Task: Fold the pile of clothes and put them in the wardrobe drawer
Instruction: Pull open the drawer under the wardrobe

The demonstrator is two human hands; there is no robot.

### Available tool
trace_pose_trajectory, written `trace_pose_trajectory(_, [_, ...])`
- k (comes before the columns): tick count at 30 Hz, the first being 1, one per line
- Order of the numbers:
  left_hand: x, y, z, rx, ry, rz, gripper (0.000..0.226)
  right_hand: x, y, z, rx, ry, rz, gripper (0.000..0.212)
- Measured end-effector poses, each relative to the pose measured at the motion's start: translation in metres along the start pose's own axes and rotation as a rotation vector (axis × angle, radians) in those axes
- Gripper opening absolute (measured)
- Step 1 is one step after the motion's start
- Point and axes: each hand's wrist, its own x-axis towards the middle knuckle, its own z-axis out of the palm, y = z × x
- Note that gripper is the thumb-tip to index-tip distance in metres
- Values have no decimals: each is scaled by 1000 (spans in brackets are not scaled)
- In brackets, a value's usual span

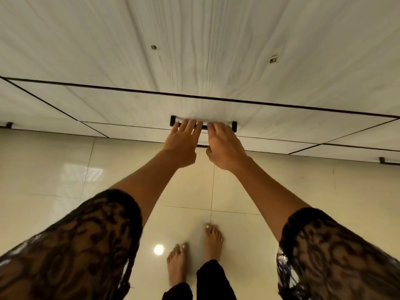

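Both hands meet at the black handle (pixel 204 127) of the drawer (pixel 108 105), left hand (pixel 181 144) spread across it, right hand (pixel 225 146) hooking it; opening looks in hand, needing a straight pull; clothes out of view.

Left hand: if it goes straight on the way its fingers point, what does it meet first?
The black handle: the fingers of the left hand lie across it, though contact is unclear. Straight beyond is the pale drawer front.
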Motion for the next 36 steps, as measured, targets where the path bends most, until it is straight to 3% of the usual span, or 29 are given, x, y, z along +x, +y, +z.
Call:
trace_pose_trajectory(7, [9, 0, 8, 58, 30, -4, 91, 13, 0, 18, -124, 24, 6, 74])
trace_pose_trajectory(15, [-12, 10, 9, 15, -53, -22, 90, -8, -16, 21, -108, -27, 33, 83])
trace_pose_trajectory(36, [-218, 83, 97, 81, -255, 42, 91, -213, -99, 110, 38, -174, 108, 79])
